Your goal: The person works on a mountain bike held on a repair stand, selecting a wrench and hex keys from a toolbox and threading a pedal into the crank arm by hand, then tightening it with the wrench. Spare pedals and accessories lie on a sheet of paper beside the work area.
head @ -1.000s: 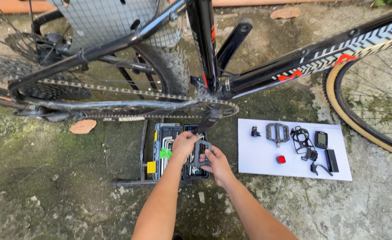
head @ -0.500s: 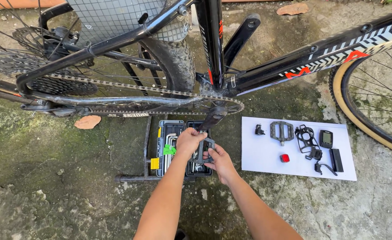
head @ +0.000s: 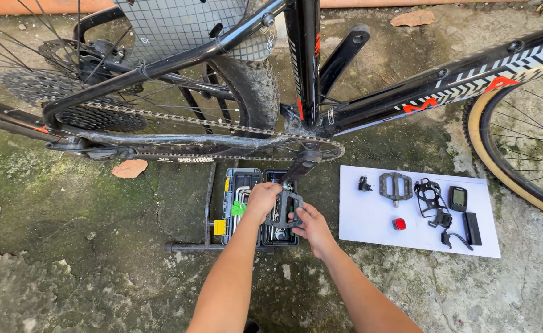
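A black bicycle stands on a stand over mossy concrete. Its crank arm points down toward me, with a black flat pedal at its end. My left hand grips the pedal from the left. My right hand holds its lower right edge. Directly below the hands lies an open tool case with hex keys and bits inside, partly hidden by my hands.
A white sheet to the right carries a second black pedal, a small red reflector, a bottle cage, a bike computer and small mounts. The front wheel is at right, the rear cassette at left.
The view has shifted slightly, so the bicycle sits lower and further right in the frame. Both hands stay on the pedal over the tool case.
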Action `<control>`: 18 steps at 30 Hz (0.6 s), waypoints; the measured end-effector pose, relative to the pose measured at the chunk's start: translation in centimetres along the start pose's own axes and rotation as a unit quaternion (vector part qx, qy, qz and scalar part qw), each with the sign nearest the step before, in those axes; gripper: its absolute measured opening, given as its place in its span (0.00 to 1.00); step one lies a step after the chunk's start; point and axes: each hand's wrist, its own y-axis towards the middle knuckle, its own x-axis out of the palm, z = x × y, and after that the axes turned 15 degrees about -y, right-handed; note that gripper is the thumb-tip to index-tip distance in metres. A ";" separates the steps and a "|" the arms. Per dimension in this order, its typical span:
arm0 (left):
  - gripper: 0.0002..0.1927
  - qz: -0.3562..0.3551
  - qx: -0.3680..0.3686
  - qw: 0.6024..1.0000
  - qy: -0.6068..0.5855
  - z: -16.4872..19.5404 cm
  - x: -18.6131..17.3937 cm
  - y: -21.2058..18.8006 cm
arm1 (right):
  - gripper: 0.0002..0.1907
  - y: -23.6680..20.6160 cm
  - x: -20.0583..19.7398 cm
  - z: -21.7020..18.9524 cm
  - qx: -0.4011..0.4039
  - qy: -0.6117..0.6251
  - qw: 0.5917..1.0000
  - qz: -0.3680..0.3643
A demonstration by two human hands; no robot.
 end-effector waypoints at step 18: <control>0.15 0.058 0.013 0.994 0.090 1.5 1.2 -1.1 | 0.20 0.0 -0.6 -0.1 -0.020 -0.039 0.999 -0.006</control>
